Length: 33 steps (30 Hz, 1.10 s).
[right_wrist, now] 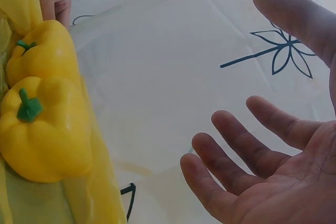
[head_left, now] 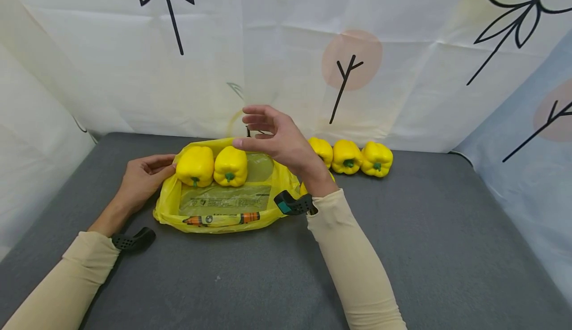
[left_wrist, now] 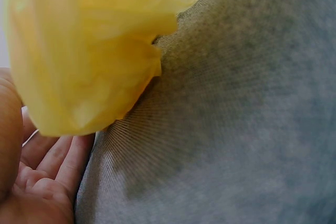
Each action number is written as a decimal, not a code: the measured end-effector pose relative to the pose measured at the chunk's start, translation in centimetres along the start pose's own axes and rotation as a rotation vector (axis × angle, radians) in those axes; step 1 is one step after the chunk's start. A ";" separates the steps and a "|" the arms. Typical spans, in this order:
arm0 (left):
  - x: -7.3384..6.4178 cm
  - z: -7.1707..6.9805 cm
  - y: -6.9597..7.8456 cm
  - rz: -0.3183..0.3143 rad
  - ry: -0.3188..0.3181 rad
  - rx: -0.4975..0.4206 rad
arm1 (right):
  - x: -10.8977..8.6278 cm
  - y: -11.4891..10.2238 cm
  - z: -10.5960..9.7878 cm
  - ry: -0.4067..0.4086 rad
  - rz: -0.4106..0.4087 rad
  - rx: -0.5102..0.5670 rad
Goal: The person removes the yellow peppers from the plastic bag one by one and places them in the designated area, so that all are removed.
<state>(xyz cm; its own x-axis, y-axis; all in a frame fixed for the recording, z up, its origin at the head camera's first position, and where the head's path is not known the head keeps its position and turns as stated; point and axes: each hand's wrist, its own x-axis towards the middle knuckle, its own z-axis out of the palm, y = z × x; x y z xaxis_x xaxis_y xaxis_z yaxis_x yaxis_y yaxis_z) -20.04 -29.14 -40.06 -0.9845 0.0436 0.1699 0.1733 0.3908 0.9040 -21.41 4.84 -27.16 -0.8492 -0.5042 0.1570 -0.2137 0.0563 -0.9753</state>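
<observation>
A yellow plastic bag (head_left: 167, 203) lies spread open on the table like a shallow basin. Two yellow bell peppers with green stems sit at its back left, the left one (head_left: 195, 165) beside the other (head_left: 230, 165). My left hand (head_left: 140, 178) pinches the bag's left edge between thumb and fingers; the yellow film (left_wrist: 84, 72) hangs between them in the left wrist view. Above the bag's back right side, my right hand (head_left: 283, 139) is raised with fingers spread and nothing in it. The right wrist view shows its empty palm (right_wrist: 294, 182), apart from the near pepper (right_wrist: 47, 135).
Right of the bag, yellow peppers stand in a row at the table's back: one (head_left: 321, 151) partly behind my wrist, then a second (head_left: 346, 156) and a third (head_left: 377, 159). Another pepper (head_left: 304, 189) is mostly hidden by my right wrist. A patterned white curtain (head_left: 286, 62) closes off the back.
</observation>
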 end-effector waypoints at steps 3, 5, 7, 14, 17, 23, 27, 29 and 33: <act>0.0 0.0 0.0 -0.004 0.001 0.001 | 0.2 0.4 0.0 0.002 0.003 0.002; 0.0 0.0 0.0 -0.007 -0.001 -0.002 | 0.4 0.6 0.0 0.002 0.004 -0.002; 0.0 0.0 0.1 -0.010 -0.004 -0.006 | 0.5 0.9 0.1 0.001 0.004 -0.008; 0.0 0.0 0.2 -0.008 -0.003 -0.007 | 1.1 2.0 0.4 -0.005 0.004 -0.031; 0.0 0.0 0.2 -0.011 -0.002 -0.010 | 1.3 2.7 0.6 -0.009 0.013 -0.043; 0.0 0.0 0.1 -0.019 0.002 0.003 | 1.7 3.8 0.9 -0.003 0.047 -0.057; 0.0 0.0 0.1 -0.021 0.003 0.009 | 1.9 4.4 0.9 0.000 0.069 -0.064; 0.0 0.0 0.1 -0.024 0.002 0.011 | 2.0 4.6 0.9 0.000 0.079 -0.069; 0.0 0.0 0.1 -0.022 0.002 0.010 | 2.0 4.9 1.0 -0.011 0.102 -0.081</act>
<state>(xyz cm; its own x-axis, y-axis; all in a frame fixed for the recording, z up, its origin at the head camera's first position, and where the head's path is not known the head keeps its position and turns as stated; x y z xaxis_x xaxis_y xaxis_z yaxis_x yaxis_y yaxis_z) -20.07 -29.08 -39.98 -0.9880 0.0334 0.1508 0.1515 0.4010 0.9035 -23.66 3.22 -31.73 -0.8632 -0.5019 0.0553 -0.1650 0.1768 -0.9703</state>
